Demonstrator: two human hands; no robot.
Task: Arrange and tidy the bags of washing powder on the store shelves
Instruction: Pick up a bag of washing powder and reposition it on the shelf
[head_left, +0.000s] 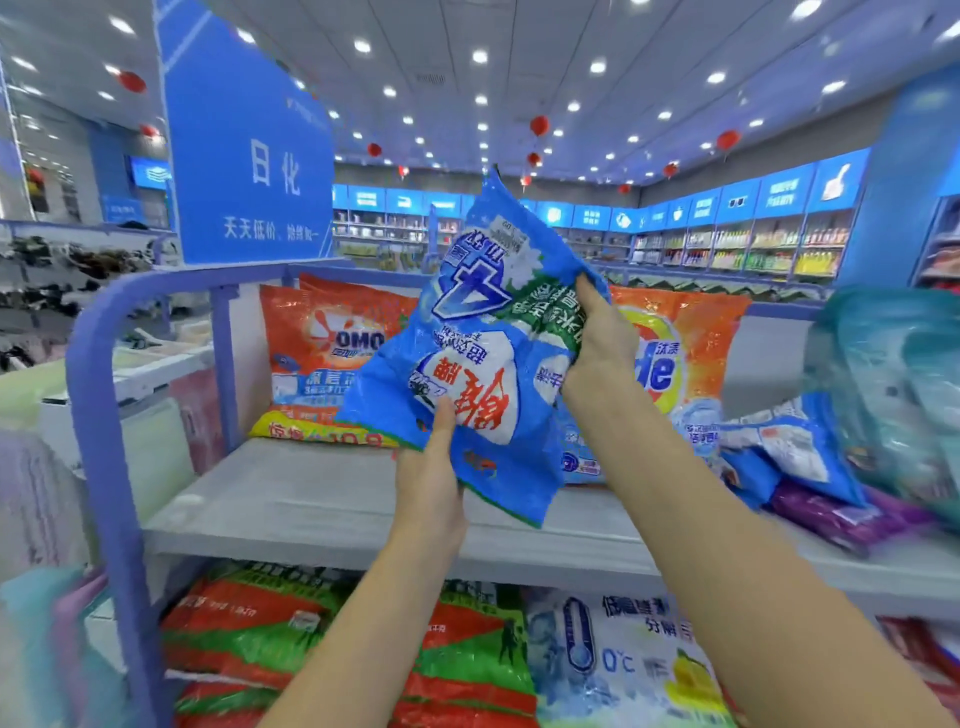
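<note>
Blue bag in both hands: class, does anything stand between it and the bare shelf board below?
Nothing visible does. The blue bag, gripped by the left hand and right hand, hangs over bare grey shelf; the OMO bag and Tide bag stand further back.

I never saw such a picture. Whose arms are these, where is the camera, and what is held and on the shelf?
No machine: a person works with bare hands. The camera sits on the person's head and looks forward and down, so both arms enter from below. The left hand and right hand grip a blue bag of washing powder, its print upside down. Behind it, on the grey shelf, an orange OMO bag and an orange Tide bag stand. A second blue bag lies at the right on a purple bag. More bags lie on the lower shelf.
</note>
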